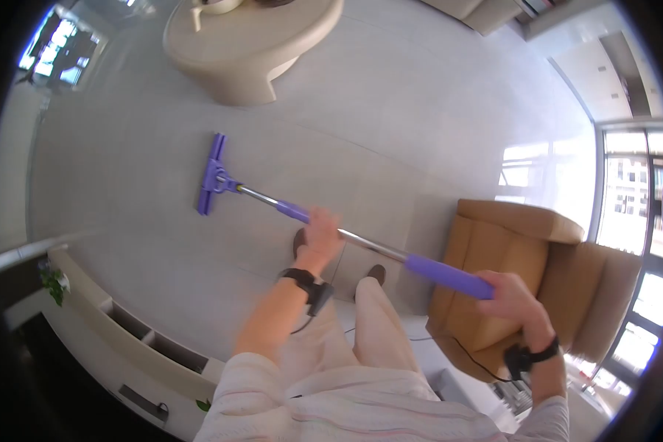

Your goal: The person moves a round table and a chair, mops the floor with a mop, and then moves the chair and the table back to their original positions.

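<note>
Pale striped shirt (368, 405), soft-looking knit, nearest. Mop (373, 245): one, slanting before the body; straight metal pole, purple fittings, narrow flat head (212, 175) at the floor. Probably light and stiff, slick on bare metal; best held at the thick purple grip (446, 275) and mid-pole. Left hand (322, 234) closed around mid-pole; right hand (507, 296) wrapped about the grip's end. Surroundings: smooth grey floor (390, 96); boxy tan armchair (482, 272); rounded cream table (236, 37).
</note>
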### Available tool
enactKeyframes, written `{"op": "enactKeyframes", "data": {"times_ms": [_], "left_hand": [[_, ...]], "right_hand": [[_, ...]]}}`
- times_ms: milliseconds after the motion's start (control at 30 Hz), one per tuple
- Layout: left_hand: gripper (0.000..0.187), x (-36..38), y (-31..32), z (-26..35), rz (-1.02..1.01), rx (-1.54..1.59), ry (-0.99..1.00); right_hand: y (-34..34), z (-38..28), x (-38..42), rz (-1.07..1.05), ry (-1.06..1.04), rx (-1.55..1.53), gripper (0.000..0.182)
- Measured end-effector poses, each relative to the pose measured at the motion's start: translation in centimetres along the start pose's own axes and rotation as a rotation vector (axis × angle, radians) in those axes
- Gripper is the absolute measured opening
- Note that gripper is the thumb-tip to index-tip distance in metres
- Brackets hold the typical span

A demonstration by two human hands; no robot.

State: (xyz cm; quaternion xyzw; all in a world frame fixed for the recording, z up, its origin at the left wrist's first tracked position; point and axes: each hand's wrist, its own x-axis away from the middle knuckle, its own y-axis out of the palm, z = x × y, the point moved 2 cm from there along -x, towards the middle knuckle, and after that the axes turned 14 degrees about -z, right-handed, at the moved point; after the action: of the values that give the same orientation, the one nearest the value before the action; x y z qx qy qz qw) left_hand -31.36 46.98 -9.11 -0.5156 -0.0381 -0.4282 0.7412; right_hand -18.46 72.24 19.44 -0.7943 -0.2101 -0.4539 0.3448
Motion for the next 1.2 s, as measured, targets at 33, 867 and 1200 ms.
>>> {"op": "enactKeyframes", "data": {"times_ms": [33, 867, 1200], "left_hand": [[0.036, -0.5, 0.3, 3.5, -0.019, 0.024, 0.071], [0.025, -10.8, 8.6, 14.9, -0.154, 0.244, 0.079], [0.013, 2.8, 6.8, 26.3, -0.165, -0.096, 0.449]], "right_hand": [[-0.5, 2.1, 2.2, 0.042, 0.053, -0.012, 0.037], [19.0, 17.1, 1.6, 0.163, 0.114, -0.684, 0.041], [4.8, 21.0, 19.0, 0.087, 0.386, -0.396, 0.043]]}}
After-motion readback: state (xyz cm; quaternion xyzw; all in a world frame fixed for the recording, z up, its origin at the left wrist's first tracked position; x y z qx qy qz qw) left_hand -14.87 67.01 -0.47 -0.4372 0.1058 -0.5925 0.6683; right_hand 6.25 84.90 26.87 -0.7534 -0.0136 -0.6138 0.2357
